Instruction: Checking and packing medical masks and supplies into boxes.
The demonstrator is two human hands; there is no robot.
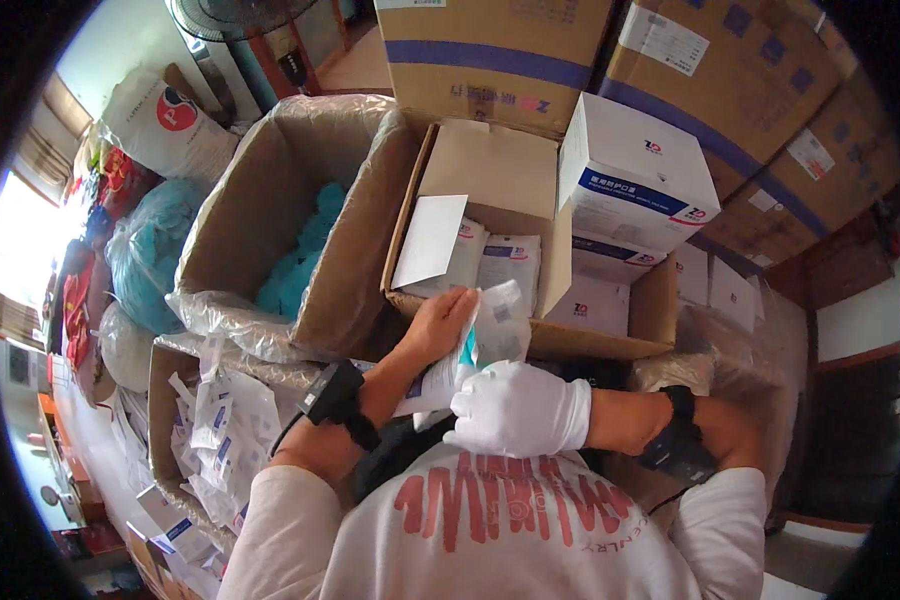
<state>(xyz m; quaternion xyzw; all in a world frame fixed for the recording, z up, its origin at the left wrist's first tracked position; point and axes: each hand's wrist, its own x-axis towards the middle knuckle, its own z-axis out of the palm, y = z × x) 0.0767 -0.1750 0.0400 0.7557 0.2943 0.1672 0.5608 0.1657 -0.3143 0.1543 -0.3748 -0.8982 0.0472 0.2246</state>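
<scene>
My left hand is bare and grips a flat white packet with a teal item inside at the front edge of an open cardboard box. My right hand, in a white glove, closes on the lower end of the same packet near my chest. Each wrist carries a black strapped device. Inside the box lie more flat white packets and a white card.
A plastic-lined carton to the left holds teal items. A lower-left carton holds several sealed white packets. White boxes stand at the right. Taped cartons are stacked behind; a fan stands at the top left.
</scene>
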